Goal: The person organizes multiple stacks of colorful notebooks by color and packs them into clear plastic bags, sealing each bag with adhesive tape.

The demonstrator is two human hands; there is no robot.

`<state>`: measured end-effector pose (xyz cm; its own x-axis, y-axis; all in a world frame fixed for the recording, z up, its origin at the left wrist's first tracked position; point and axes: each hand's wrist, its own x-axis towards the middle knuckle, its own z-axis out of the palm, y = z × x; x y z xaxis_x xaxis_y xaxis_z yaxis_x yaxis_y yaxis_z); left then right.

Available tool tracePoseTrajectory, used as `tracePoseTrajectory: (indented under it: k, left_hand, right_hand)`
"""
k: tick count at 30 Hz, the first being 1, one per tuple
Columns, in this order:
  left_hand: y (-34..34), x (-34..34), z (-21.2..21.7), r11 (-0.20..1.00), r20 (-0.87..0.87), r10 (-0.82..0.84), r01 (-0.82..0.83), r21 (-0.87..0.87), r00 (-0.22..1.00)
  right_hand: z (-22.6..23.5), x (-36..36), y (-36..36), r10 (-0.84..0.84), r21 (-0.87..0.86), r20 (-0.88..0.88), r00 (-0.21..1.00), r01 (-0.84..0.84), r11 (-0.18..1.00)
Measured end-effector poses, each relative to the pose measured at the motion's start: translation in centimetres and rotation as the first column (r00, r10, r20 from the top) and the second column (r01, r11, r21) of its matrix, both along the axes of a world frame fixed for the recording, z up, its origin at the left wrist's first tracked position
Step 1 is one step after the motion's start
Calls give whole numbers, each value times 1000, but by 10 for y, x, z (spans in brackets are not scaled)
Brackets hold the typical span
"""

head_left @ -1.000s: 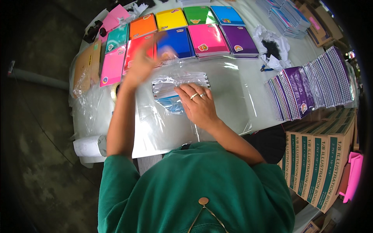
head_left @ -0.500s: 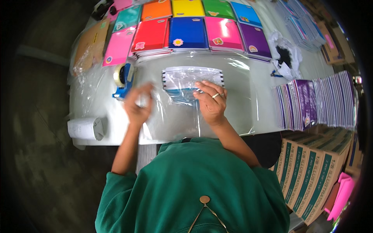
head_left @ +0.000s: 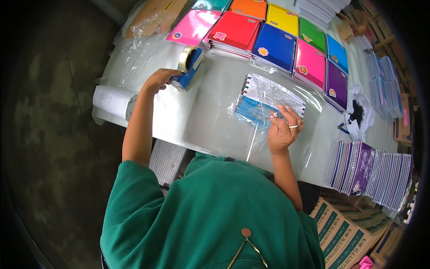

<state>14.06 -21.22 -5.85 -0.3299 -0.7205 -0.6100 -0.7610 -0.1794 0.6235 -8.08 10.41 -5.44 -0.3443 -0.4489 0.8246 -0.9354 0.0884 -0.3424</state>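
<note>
My left hand (head_left: 160,80) reaches to the front end of a blue tape dispenser (head_left: 190,74), its fingers closed on that end; a strip of tape between them cannot be made out. A roll of clear tape sits in the dispenser. My right hand (head_left: 285,130) presses folded clear plastic film (head_left: 257,134) against a small bundle of spiral notebooks (head_left: 273,92), fingers bent and a ring on one. White pages and a blue cover show through the film. Part of the bundle is hidden under this hand.
Rows of bright notebook stacks (head_left: 273,45) line the table's far side. A white roll (head_left: 112,102) lies at the left edge. To the right are a white plastic bag (head_left: 358,112) and upright notebook stacks (head_left: 371,172). Cartons (head_left: 345,233) stand below, right.
My left hand has gone from above the table to the tape dispenser. My right hand stays on the wrapped bundle. The whole view has turned and shifted.
</note>
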Motion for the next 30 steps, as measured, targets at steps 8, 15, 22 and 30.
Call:
tracePoseTrajectory:
  k: [8, 15, 22, 30]
  left_hand:
    - [36, 84, -53, 900, -729, 336, 26, 436, 597]
    - [41, 3, -11, 503, -751, 265, -751, -427, 605]
    - [248, -109, 41, 959, -651, 201, -12, 282, 732]
    - [249, -113, 14, 962, -647, 264, -147, 231, 716]
  right_hand:
    - [-5, -1, 0, -8, 5, 10, 1000, 8, 1000]
    - [-1, -4, -1, 18, 14, 31, 999, -19, 1000]
    - [-3, -6, 0, 28, -10, 5, 1000, -28, 1000]
    - [33, -6, 12, 30, 455, 1, 1000, -27, 890]
